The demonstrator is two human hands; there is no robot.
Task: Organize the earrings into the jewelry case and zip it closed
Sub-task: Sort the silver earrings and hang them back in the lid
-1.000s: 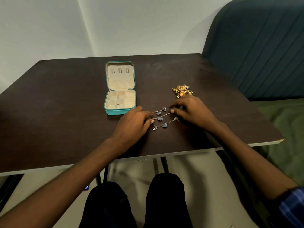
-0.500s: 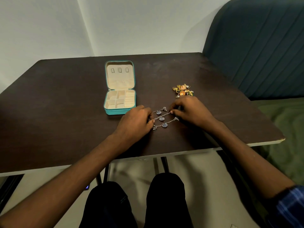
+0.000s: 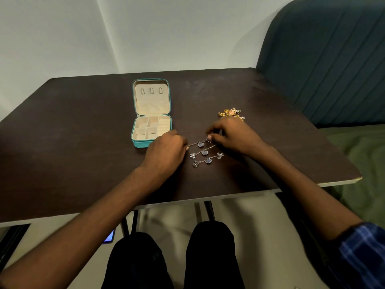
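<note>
Three silver chain earrings [image 3: 205,152] lie on the dark table [image 3: 62,142], side by side in a near-parallel stack, just right of the open jewelry case [image 3: 151,112]. Each is a thin chain strung with a blue flower-shaped stone near its middle and small silvery floral charms at the ends. Their long axes run left to right across the table, tilted so the right ends sit farther from the person than the left ends. The farthest chain is stretched between the two hands. The right hand [image 3: 235,137] has fingers curled, thumb and forefinger pinching the right end of that top chain. The left hand [image 3: 165,150] is knuckles-up with fingers curled under at the chain's left end; the fingertips are hidden, so whether they actually pinch it cannot be told. The two nearer chains lie flat, between the hands, apparently untouched. The case is teal outside, cream inside, unzipped, lid laid back flat away from the person, three small loops near the lid's far edge. The base is split into small compartments, with ring rolls on its right side; no jewellery shows in them. The left hand overlaps the case's near right corner. A small heap of gold earrings [image 3: 230,112] sits just beyond the right hand. A teal padded seat back [image 3: 333,59] stands right of the table.
</note>
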